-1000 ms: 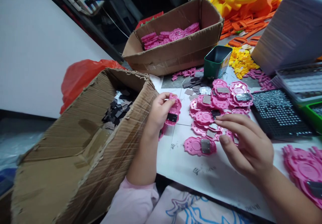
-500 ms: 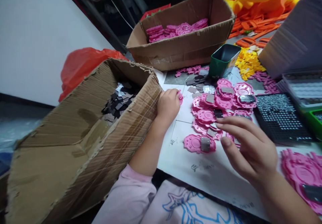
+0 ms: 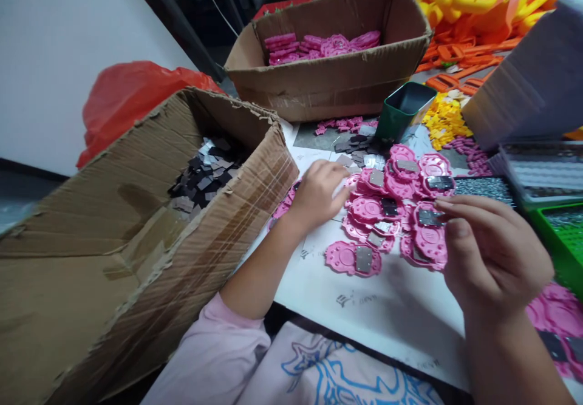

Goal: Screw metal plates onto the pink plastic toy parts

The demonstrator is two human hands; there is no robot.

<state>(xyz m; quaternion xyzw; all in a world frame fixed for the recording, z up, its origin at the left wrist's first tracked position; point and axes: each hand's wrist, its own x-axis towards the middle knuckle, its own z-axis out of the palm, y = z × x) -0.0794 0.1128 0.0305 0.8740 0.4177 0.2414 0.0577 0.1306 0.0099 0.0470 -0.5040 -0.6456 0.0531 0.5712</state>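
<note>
My left hand (image 3: 319,192) is over the white sheet, its thumb apart from the fingers. Its fingertips reach the left edge of a pile of pink plastic casings (image 3: 367,209), many with small grey or black plates on them. My right hand (image 3: 498,256) is at the right side of the pile, with thumb and index finger drawn together beside a pink casing with a grey plate (image 3: 430,217). What sits between those fingertips, if anything, is too small to make out. One pink casing with a grey plate (image 3: 363,259) lies separately at the front.
A cardboard box (image 3: 214,223) with loose dark plates stands left; another box (image 3: 319,92) with pink casings stands behind. Nearby are a green container (image 3: 401,113), a black tray of small metal pieces (image 3: 485,189), a green bin (image 3: 558,229) and more pink casings (image 3: 558,314).
My left hand has moved right, from beside the cardboard box to the pile's edge. A pink casing now shows behind it. My right hand has shifted right and its fingers have drawn together.
</note>
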